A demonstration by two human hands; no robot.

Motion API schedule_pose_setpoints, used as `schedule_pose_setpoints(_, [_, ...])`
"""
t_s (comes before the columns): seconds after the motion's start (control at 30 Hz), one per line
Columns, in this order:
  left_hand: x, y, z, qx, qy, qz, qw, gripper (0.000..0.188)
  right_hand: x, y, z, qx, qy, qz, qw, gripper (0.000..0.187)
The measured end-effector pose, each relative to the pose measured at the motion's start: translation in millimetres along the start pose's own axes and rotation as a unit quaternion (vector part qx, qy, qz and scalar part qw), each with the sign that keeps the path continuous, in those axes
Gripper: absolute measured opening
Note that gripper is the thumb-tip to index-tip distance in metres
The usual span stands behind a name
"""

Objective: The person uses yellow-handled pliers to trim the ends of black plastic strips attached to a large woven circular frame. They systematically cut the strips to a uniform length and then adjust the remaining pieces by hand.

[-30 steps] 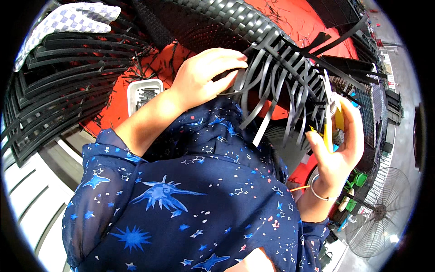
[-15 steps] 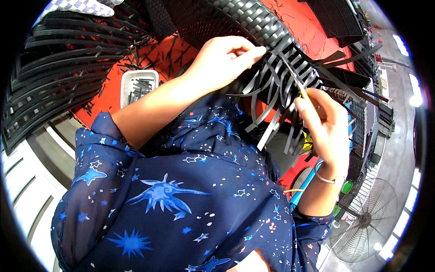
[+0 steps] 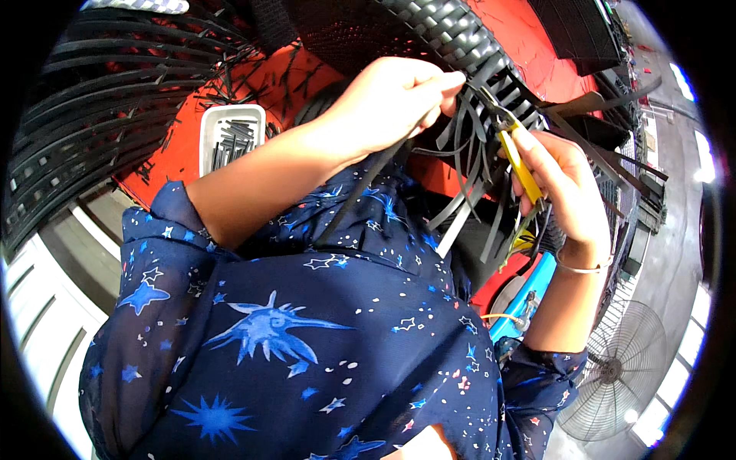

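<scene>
Along the fringed edge of a black woven wicker piece [image 3: 452, 31], at the upper middle of the view, both hands are busy among loose flat plastic strips [image 3: 477, 165] that dangle from the weave. The left hand [image 3: 395, 103] has thumb and fingers pinched together at the weave's edge, gripping a black strip [image 3: 366, 182] that trails down over the shirt. The right hand [image 3: 563, 172] is wrapped around yellow-handled cutting pliers [image 3: 520, 162], their tip pointing up and left into the strips, near the left fingertips; whether the jaws are closed on one cannot be told. Left of the left forearm, a white plastic tray [image 3: 205, 146] holds short black offcuts [image 3: 234, 139] on a red surface [image 3: 307, 70]. A pedestal-type fan [image 3: 611, 372] stands at lower right.
</scene>
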State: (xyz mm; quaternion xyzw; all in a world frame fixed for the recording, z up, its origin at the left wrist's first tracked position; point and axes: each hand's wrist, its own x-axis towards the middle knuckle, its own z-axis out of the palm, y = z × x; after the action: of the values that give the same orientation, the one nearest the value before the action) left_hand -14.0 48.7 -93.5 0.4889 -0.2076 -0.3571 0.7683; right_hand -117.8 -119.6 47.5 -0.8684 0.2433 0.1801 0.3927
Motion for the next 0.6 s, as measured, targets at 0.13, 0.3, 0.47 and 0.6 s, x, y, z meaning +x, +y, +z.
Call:
schedule_pose_setpoints(0.13, [-2,6,1,-0.013,0.008,0.002,1.000,0.031,4,0,-5,-0.016,-0.006,-0.002,1.000,0.052])
schedule_pose_setpoints(0.3, [-2,-4,-8,-0.026,-0.017,-0.015,0.999,0.028,5,3,-5,-0.020,0.001,-0.007,1.000,0.056])
schedule_pose_setpoints(0.47, [-8,-6,2,0.039,0.013,0.019,0.999,0.026,2,4,-5,0.014,0.023,0.027,0.999,0.055])
schedule_pose_setpoints(0.6, [-13,-4,11,0.033,0.035,0.027,0.998,0.024,0,1,-7,0.002,0.004,0.051,0.999,0.053])
